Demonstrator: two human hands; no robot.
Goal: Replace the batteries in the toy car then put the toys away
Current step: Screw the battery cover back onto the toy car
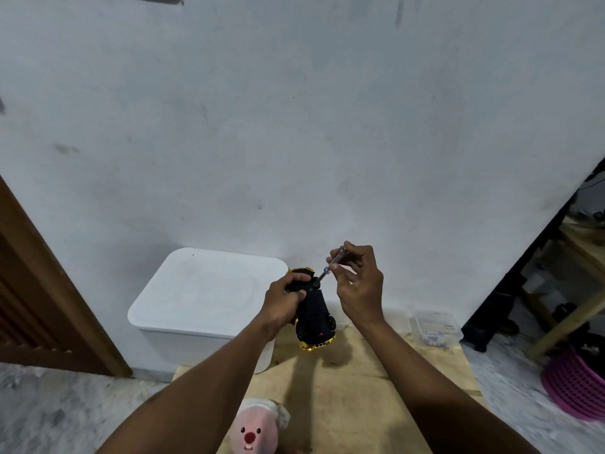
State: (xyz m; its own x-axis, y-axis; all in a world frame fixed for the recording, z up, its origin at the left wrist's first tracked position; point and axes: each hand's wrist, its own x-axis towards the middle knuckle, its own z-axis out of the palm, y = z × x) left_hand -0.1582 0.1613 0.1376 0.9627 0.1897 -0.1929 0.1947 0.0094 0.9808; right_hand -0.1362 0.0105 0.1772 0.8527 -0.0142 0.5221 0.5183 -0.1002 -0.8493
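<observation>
Head view showed the job at its screw stage, by my reading. Far left of the toy car stood a brown door. Nearer, just left of the car, was a white bin with its lid on. The left hand had its fingers curled round the car's upper end and held it above the wooden table, dark underside facing up, it seemed, with gold trim at both ends. The tip of a small screwdriver rested against that underside near the upper end, its shaft slanting up and to the right of the car. The right hand pinched the handle between thumb and fingertips, the other fingers loosely spread. Farther right of the car, a clear plastic box sat at the table's far corner, its contents too small to tell. Far right of the car, a pink basket lay on the floor. Below the car, at the table's near edge, lay a pink plush toy.

A screw on the battery cover was probably being turned, though whether out or back in could not be told. No batteries showed anywhere, loose or fitted, so the swap could not be counted as done. Putting away had not begun: the car was in hand, the plush toy was out on the table, and the bin was lidded.
</observation>
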